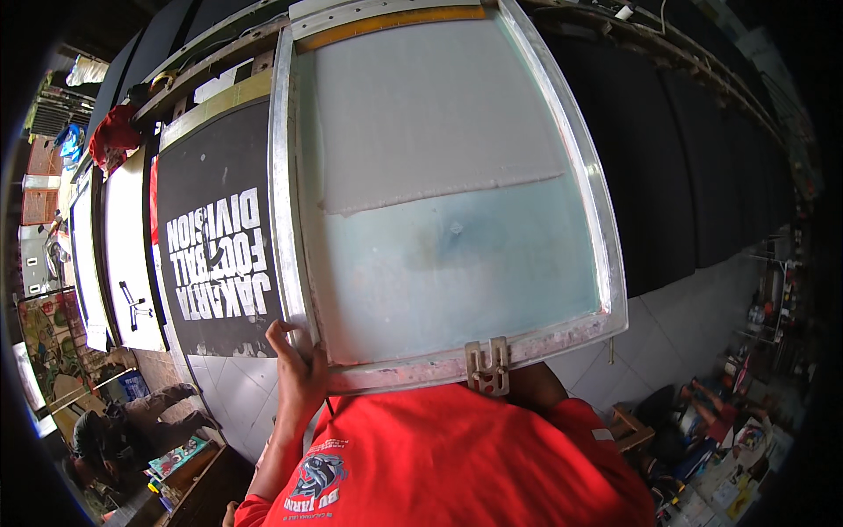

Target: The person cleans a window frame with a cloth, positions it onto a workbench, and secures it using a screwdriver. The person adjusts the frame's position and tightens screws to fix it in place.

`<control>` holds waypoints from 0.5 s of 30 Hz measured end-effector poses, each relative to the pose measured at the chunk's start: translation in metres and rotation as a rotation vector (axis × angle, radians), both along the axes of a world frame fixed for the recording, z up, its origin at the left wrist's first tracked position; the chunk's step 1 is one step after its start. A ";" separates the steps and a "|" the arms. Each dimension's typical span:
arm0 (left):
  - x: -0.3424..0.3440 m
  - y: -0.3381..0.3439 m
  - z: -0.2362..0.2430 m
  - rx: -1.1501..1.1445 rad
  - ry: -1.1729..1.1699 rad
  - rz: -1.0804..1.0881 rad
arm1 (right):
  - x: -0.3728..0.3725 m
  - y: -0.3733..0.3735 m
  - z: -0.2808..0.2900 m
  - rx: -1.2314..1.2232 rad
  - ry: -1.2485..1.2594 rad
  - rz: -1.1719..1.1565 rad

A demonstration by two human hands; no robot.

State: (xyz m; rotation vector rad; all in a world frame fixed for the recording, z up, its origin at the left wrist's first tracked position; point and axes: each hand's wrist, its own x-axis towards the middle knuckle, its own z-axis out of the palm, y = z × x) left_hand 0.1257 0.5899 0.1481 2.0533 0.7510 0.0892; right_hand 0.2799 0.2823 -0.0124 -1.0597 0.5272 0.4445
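A large screen-printing frame [608, 237] with a silvery metal border lies in front of me. Its mesh [395, 281] is pale blue-green on the near half. Grey covers the far half and ends in a ragged ink line. My left hand [301, 364] grips the frame's near left corner, fingers curled around the edge. A slotted metal bracket [488, 367] is fixed on the near bar. My right arm [540, 386] passes beneath the near right part of the frame, which hides the right hand. Along the frame's far end runs an orange-brown strip [391, 28].
Left of the frame lies a black panel [215, 140] with white printed lettering. White panels [132, 255] stand farther left, with a red cloth [114, 138] above. Black panels [645, 167] line the right. A person [132, 430] is low at the left, beside a wooden bench [189, 474].
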 end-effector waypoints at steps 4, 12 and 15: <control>-0.004 0.002 -0.008 0.077 -0.069 -0.015 | -0.001 0.002 -0.003 0.004 0.001 0.016; -0.010 0.004 -0.016 0.137 -0.081 -0.030 | -0.007 -0.001 -0.002 -0.010 0.002 0.025; -0.007 0.000 -0.009 0.067 -0.041 -0.012 | -0.007 -0.001 -0.003 -0.014 0.000 0.020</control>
